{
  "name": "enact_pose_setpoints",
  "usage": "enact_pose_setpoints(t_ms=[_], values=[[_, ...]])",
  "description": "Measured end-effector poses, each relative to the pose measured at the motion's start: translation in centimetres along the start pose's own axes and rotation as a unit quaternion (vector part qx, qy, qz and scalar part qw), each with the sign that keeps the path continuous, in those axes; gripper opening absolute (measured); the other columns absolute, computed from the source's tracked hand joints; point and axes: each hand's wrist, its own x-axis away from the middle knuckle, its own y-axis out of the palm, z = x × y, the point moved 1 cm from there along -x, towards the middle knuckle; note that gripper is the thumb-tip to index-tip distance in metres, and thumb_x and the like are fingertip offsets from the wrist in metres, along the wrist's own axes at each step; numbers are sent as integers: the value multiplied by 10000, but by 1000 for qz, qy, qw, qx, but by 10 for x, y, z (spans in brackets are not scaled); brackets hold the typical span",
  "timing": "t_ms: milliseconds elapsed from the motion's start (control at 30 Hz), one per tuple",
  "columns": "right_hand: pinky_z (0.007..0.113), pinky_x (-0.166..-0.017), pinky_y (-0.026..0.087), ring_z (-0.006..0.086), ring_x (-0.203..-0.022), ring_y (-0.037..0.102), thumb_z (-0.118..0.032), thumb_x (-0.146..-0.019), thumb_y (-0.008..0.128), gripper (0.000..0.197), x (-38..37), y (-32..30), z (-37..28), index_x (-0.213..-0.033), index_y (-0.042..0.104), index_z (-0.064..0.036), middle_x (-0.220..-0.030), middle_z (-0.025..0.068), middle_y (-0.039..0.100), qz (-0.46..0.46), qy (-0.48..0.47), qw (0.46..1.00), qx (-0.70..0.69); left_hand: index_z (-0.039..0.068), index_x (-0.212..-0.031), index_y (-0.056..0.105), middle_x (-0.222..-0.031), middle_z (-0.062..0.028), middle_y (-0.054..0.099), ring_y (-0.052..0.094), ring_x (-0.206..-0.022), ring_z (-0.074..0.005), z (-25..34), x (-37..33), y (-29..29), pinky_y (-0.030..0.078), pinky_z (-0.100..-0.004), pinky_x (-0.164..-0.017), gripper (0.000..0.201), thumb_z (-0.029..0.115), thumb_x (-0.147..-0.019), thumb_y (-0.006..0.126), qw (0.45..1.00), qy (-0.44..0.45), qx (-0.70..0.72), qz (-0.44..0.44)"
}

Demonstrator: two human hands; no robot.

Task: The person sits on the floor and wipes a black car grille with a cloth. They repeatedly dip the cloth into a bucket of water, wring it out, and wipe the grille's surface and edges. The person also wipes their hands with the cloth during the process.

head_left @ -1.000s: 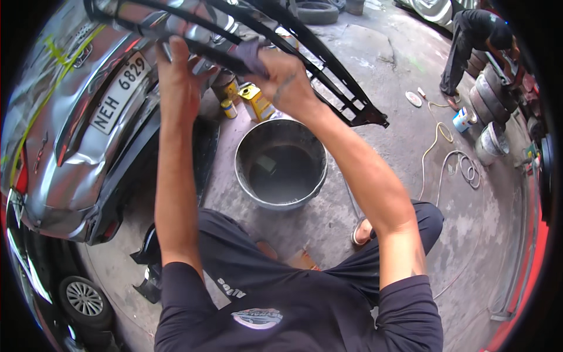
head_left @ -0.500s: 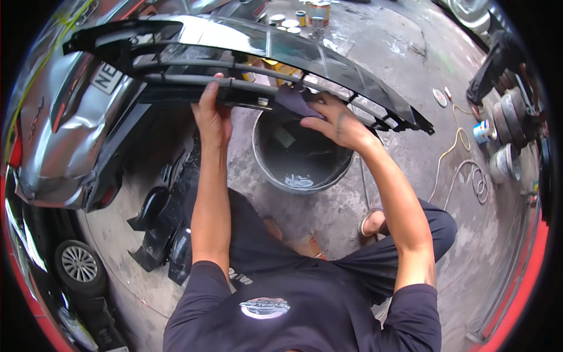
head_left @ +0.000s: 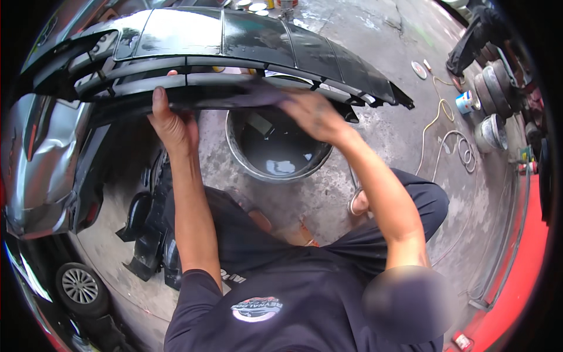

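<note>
A long black car grille [head_left: 255, 41] with a glossy upper panel and open slats spans the far side in front of me. My left hand [head_left: 175, 126] grips its near lower edge, thumb up on the front, most fingers hidden behind. My right hand [head_left: 316, 117], smeared by motion, holds a purple-grey cloth [head_left: 264, 92] against the lower slat near the grille's middle. Beneath the grille stands a round dark bucket [head_left: 233, 148] with murky liquid, partly covered by the grille.
A dented silver bumper [head_left: 47, 152] lies at the left, with black plastic parts [head_left: 149, 234] and a car wheel [head_left: 81, 284] nearer me. At the right are a hose [head_left: 427, 132], a blue-and-white can [head_left: 467, 102] and stacked round containers [head_left: 488, 94]. Several cans [head_left: 257, 7] stand beyond the grille.
The whole view has shifted, so grille and bucket appear further left. More of the grille's glossy panel shows. My right hand has moved the cloth leftward along the slat; my left hand keeps its grip.
</note>
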Motion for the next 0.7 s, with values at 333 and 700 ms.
enact_pose_setpoints(t_ms=[333,700], values=[[417,-1003,552,362,-1142,736,-64,-933,545,408,32,-38,16,-1299,704,18,-1210,248,753,67,45,997,3,25,-1461,515,-1342,-193,671,678,-1229,-379,0,2,1,553,-536,-1091,673,367,-952,792,998,23,-59,27],[455,-806,592,401,-873,767,-76,-923,611,325,-15,-39,17,-1205,756,-4,-958,278,744,117,65,971,196,117,-1307,612,-1205,-98,727,711,-1100,-236,4,8,5,633,-508,-901,416,315,-977,769,995,-22,-84,46]])
